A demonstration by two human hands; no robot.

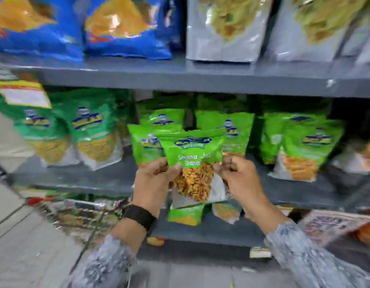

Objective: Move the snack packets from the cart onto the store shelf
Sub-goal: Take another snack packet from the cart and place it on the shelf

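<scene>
- My left hand has thumb and fingertips pinched on the left edge of the green snack packet; my right hand is curled tight on its right edge, so both hands grip the one packet between them
- I hold the packet upright and facing me in front of the middle shelf, off its board; its green top carries a blue logo, and the clear lower part shows orange-brown snack
- Just behind the packet, more bright green packets of the same look stand in rows on the middle shelf; to the right of it stands another group with orange contents
- At the left end of the middle shelf I see darker green packets with yellow contents, well apart from my hands; the view there is blurred
- A black wristband sits on my left wrist, and grey patterned sleeves cover both forearms
- Above the middle shelf, the upper shelf bears blue bags on the left and silver-grey bags on the right
- Below and left of the middle shelf I can make out the wire cart with a red part on its rim; its contents are too smeared to tell
</scene>
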